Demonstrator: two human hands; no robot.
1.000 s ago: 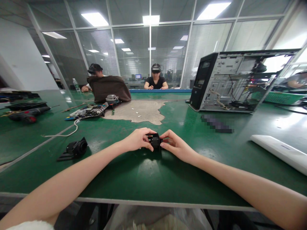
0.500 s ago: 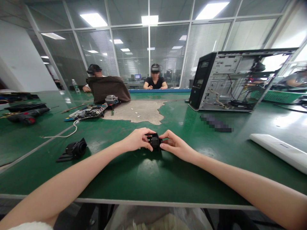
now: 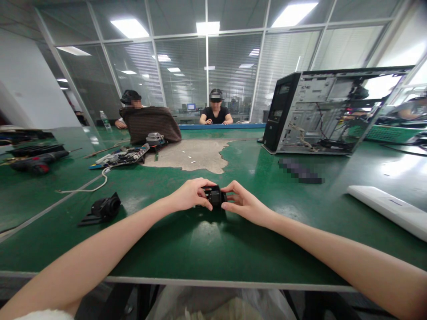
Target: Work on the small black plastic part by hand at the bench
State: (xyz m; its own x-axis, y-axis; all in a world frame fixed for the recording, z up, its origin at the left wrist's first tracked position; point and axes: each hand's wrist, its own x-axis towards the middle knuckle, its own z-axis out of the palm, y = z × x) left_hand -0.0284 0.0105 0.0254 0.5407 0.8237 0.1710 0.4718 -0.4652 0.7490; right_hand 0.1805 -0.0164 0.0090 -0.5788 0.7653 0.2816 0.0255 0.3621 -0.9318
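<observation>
Between my two hands, low over the green table [image 3: 213, 253], is a black cylindrical part in a bracket [image 3: 216, 197] that looks like a small camera or lens housing. My left hand [image 3: 193, 194] closes on its left side, thumb in front and fingers over the top. From the right, my right hand [image 3: 243, 202] pinches its end with thumb and fingertips. The fingers hide parts of both ends. A similar black lens-like part with a flat bracket [image 3: 102, 209] lies to the left, near my left forearm.
An open computer case [image 3: 313, 113] stands at the right rear. A white long device [image 3: 388, 209] and a blurred dark object [image 3: 300, 171] lie on the right. At left are a circuit board [image 3: 122, 155], a white cable [image 3: 102, 180] and a power drill [image 3: 40, 161]. Two people sit across.
My right hand's fingertips have shifted very slightly at the end of the black part. My left hand keeps the same hold, and the rest looks unchanged.
</observation>
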